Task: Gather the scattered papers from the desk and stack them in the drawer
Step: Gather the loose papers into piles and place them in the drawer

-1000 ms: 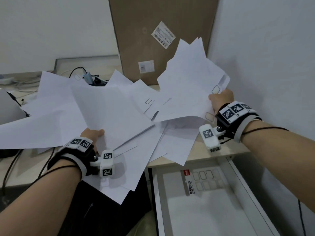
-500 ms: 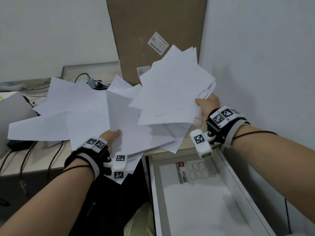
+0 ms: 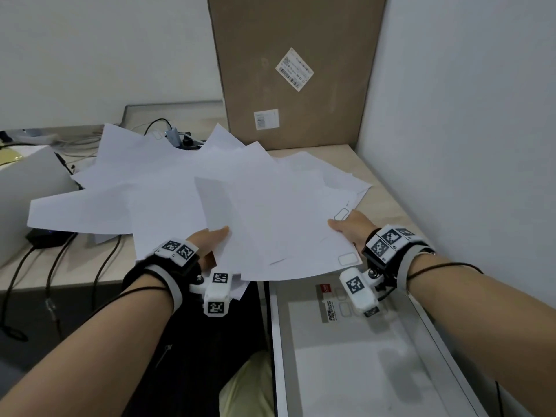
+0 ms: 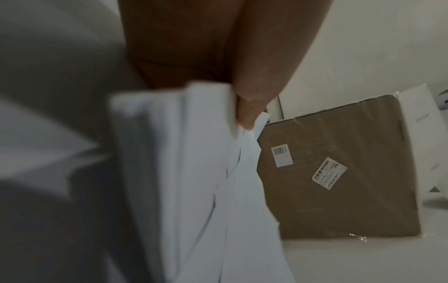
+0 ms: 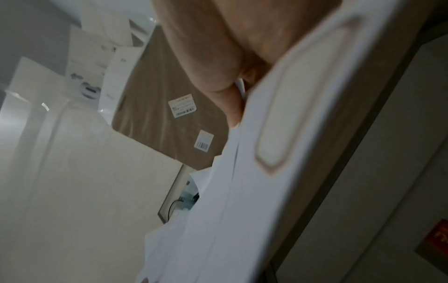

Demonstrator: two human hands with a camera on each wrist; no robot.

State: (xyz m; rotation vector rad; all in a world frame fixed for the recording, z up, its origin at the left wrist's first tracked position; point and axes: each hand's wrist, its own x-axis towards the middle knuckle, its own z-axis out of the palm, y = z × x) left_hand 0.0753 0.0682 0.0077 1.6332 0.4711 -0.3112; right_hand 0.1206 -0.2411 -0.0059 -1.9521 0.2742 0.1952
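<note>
White paper makes up the whole load: a loose, fanned mass of papers [image 3: 240,206] held between both hands. Compared with the frames a moment earlier, the two bundles have been brought together and lowered; the right-hand sheaf, previously raised toward the cardboard box [image 3: 294,70], now lies nearly flat and overlaps the left-hand sheaf.

At the left, several sheets trail out over the desk [image 3: 60,266] and its cables, not yet squared up. The left hand [image 3: 207,240] pinches the near edge of its sheets, thumb on top; the left wrist view confirms the thumb clamped on the layered edges. At centre, the merged sheets overhang the desk edge. The right hand [image 3: 350,228] pinches the right edge, thumb on top, fingers beneath and out of sight.

Below and to the right, the drawer [image 3: 276,341] stands open, already containing a printed sheet. The papers are not yet in it.

Assessment: gathering is nearly complete. The fan likely requires alignment before lowering into the drawer; trailing left-hand sheets may slip or catch.
</note>
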